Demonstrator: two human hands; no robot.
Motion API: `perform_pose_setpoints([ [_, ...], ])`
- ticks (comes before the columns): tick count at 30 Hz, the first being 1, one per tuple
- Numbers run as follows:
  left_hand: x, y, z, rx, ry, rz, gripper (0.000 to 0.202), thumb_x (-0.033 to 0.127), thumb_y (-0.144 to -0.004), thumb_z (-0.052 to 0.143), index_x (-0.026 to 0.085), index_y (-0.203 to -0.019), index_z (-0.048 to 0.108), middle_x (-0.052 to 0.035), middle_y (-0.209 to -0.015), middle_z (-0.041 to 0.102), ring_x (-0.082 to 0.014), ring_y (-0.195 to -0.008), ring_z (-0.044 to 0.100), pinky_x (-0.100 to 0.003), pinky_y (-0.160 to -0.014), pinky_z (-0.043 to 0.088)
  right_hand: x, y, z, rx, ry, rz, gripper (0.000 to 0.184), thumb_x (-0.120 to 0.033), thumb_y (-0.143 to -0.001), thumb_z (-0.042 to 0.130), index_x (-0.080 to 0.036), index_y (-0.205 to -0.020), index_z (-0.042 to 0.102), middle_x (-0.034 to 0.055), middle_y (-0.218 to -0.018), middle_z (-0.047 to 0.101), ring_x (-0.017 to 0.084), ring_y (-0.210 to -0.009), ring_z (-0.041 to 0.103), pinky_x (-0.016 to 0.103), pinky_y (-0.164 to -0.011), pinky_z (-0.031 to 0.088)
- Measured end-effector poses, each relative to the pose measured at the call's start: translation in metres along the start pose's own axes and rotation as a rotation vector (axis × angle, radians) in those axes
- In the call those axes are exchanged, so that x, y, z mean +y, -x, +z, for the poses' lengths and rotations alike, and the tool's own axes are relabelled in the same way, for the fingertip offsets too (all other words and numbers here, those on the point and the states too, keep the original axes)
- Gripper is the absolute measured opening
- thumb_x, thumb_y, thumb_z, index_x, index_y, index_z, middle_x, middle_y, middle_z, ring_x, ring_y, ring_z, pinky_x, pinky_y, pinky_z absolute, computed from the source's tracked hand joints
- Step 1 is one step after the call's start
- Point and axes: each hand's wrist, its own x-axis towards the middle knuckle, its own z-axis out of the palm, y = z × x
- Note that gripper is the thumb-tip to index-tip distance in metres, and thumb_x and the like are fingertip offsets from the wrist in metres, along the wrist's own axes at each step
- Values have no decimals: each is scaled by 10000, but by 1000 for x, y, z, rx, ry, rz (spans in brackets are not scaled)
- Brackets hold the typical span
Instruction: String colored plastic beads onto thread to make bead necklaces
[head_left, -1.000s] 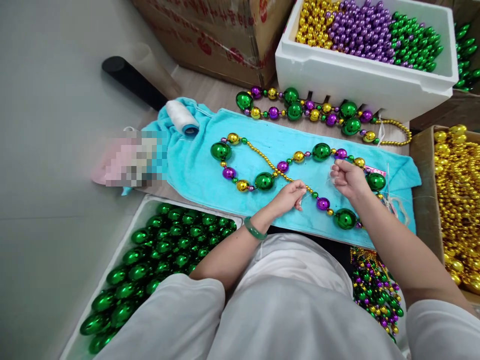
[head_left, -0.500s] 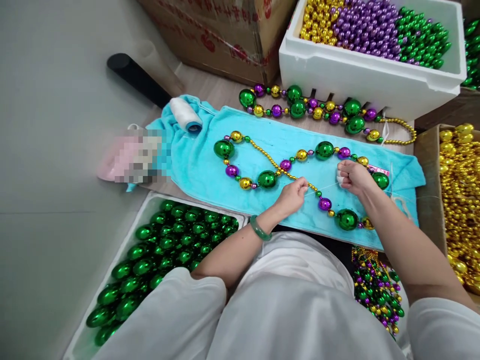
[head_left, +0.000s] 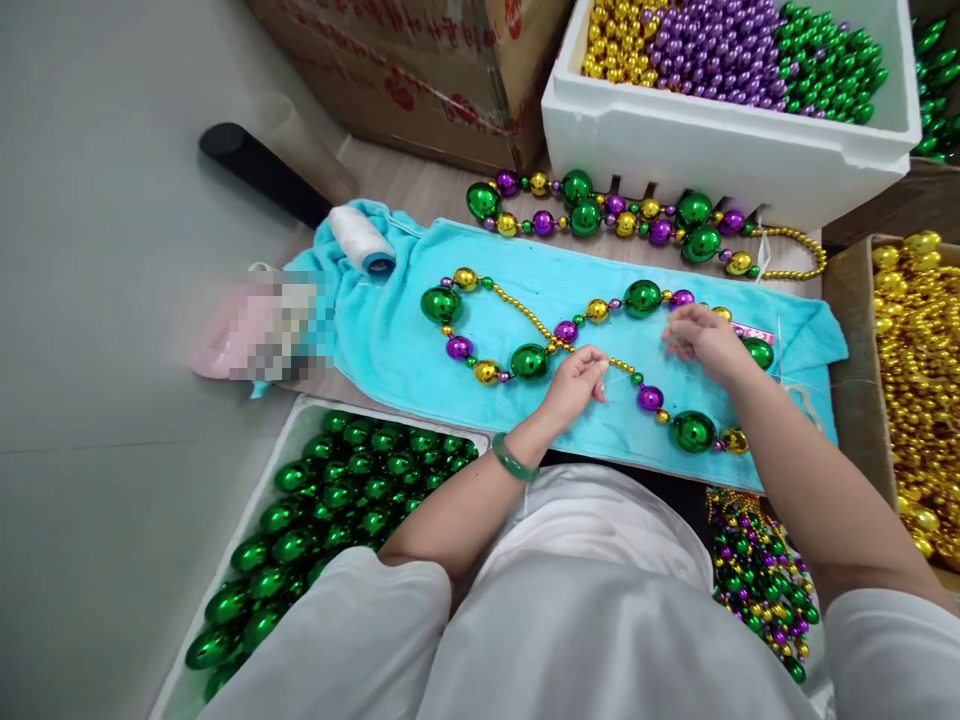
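Left hand (head_left: 576, 378) closed, thread (head_left: 621, 371) pinched at the fingertips. Right hand (head_left: 701, 340) fingertips bunched, seemingly on the same thread. Necklace (head_left: 529, 361) is laid in a figure eight on the towel (head_left: 405, 330), near centre, under both hands.

Risk judged: should either pinch slacken, the thread could slip and beads run off; the crossed loop could be snagged and dragged.

Red print noted on the far carton (head_left: 420, 60), but it cannot be read.
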Motion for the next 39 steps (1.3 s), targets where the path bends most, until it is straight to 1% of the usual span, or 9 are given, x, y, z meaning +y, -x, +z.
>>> perform_pose_setpoints([
  [4, 19, -8, 12, 21, 3, 174, 152, 313, -780, 593, 166, -796, 557, 12, -707, 560, -97, -677, 540, -205, -617, 476, -16, 11, -1, 226, 635, -327, 158, -319, -759, 583, -200, -862, 602, 76, -927, 668, 222, -867, 591, 329, -711, 439],
  [10, 30, -26, 14, 81, -209, 410, 197, 307, -837, 554, 162, -919, 659, -61, -974, 636, -147, -875, 583, -230, -689, 493, 1, 44, 33, -161, 1085, -61, 303, -473, -805, 569, -181, -783, 647, 125, -850, 692, 250, -764, 609, 323, -638, 395],
  [15, 32, -27, -4, 32, -687, 459, 552, 75, -782, 454, 144, -1328, 499, -131, -1233, 604, -212, -1150, 552, -370, -988, 444, 7, 49, 44, -227, 978, -105, 150, -302, -819, 560, -172, -818, 636, 84, -824, 684, 193, -738, 599, 275, -618, 385],
  [19, 44, -17, -13, -188, -1024, 312, 628, 92, -724, 533, 124, -1349, 483, -130, -1172, 661, -256, -1092, 596, -433, -1017, 415, -15, 55, 31, -321, 705, -139, 155, -319, -813, 565, -176, -835, 622, 3, -693, 615, 128, -632, 545, 233, -574, 384],
  [22, 64, -9, -13, -261, -1007, 304, 378, 229, -797, 557, 178, -1165, 629, -73, -1093, 698, -218, -988, 633, -357, -917, 466, -36, 62, 21, -345, 422, -176, 210, -366, -785, 590, -162, -832, 611, -22, -620, 542, 112, -566, 480, 240, -536, 358],
  [29, 131, -3, -21, -134, -1113, 541, 101, 210, -763, 616, 191, -835, 685, -24, -817, 672, -159, -763, 591, -263, -691, 427, -84, 76, 9, -318, 215, -266, 206, -349, -736, 669, -171, -826, 621, -24, -626, 550, 100, -557, 483, 239, -527, 366],
  [32, 165, -12, -35, -195, -1173, 501, 20, 171, -719, 647, 171, -733, 660, -26, -732, 641, -154, -700, 576, -261, -645, 412, -104, 79, -2, -283, 136, -291, 190, -343, -731, 684, -181, -803, 618, 8, -678, 629, 112, -571, 532, 245, -533, 391],
  [36, 224, -17, -43, -423, -823, 299, 104, 221, -723, 690, 146, -755, 626, -18, -650, 621, -120, -574, 571, -238, -556, 418, -127, 77, -13, -270, -5, -367, 173, -323, -748, 680, -194, -803, 579, 31, -713, 683, 138, -633, 592, 252, -564, 419],
  [39, 274, -7, -32, -377, -631, 397, 147, 208, -725, 720, 118, -807, 636, -29, -673, 607, -105, -562, 570, -230, -541, 429, -144, 78, -13, -355, -113, -390, 192, -296, -765, 661, -211, -902, 557, 29, -706, 688, 156, -659, 614, 262, -580, 434],
])
